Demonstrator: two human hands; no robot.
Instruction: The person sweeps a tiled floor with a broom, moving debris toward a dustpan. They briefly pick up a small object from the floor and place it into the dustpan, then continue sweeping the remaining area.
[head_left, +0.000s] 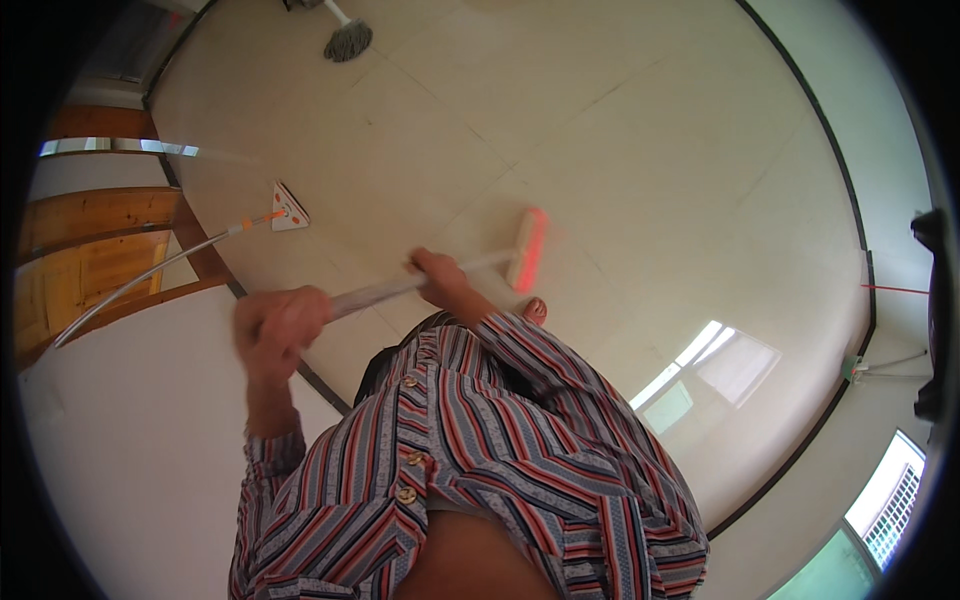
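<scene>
A pale, straight pole (375, 295) slants across in front of my striped shirt. My left hand (283, 324), blurred by motion, is wrapped around its upper end. Further down the same pole, my right hand (442, 277) grips it with the fingers closed. At the far end is a broom head (528, 250) with a cream-coloured block and bright pink bristles, on or just above the beige tiled floor (637, 172); I cannot tell which. The toes of a bare foot (535, 310) show just below the broom head.
To the left, a triangular flat mop (288, 208) has its silver pole (142, 276) leaning towards wooden framework (105, 210). A grey string mop (349, 40) stands at the top. Dark skirting (825, 135) edges the right wall, where a small green object (852, 368) sits.
</scene>
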